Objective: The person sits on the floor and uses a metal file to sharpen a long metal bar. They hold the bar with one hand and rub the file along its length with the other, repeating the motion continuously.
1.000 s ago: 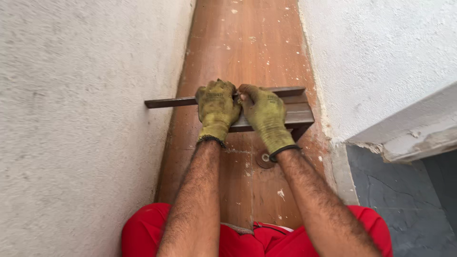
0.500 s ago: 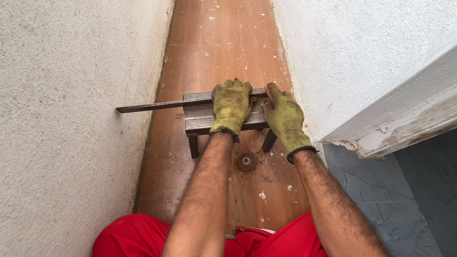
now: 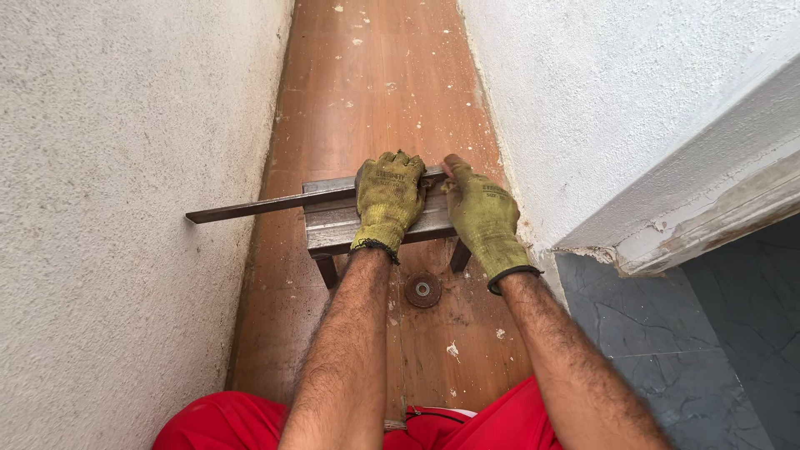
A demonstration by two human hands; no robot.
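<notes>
Both my hands wear yellow-green work gloves. My left hand (image 3: 387,202) is closed over a long, thin metal bar (image 3: 250,206) that lies across a small grey metal stand (image 3: 333,227) with short legs. The bar sticks out to the left, its tip near the left wall. My right hand (image 3: 482,217) rests on the right end of the same stand, fingers curled over the bar's end. The stand sits on a narrow brown wooden floor strip (image 3: 375,92) between two walls.
Rough white plastered walls (image 3: 108,250) close in on the left and right (image 3: 600,100). A round rusty disc (image 3: 423,291) lies on the boards just below the stand. Grey stone tiles (image 3: 667,342) show at lower right. My red trousers (image 3: 225,421) fill the bottom edge.
The stand with the bar and both hands sit higher and more central in view than before. The bar now reaches further to the left toward the wall. Both hands keep their grip.
</notes>
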